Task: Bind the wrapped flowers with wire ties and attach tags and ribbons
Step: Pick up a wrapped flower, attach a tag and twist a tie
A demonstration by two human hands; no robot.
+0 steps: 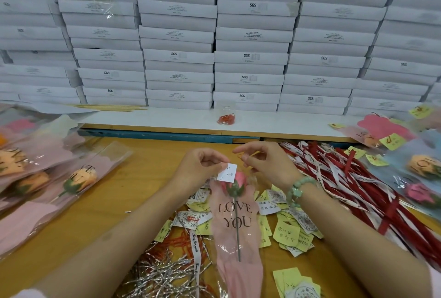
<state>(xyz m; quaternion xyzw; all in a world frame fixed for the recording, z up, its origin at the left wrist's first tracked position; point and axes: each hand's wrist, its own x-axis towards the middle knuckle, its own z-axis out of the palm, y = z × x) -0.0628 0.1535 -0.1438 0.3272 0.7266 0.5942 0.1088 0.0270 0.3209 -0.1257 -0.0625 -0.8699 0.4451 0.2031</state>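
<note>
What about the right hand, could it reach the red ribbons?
Probably yes. The red ribbons lie uncovered just beside the right hand, with nothing between, though it is pinching a thin loop.

Free tabletop [143, 192] between flowers [71, 178], tags [288, 235]

Ribbons [346, 185] right of wrapped flower [236, 221]

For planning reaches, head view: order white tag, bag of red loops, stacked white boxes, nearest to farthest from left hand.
1. white tag, in the left hand
2. bag of red loops, shelf ahead
3. stacked white boxes, at back
</note>
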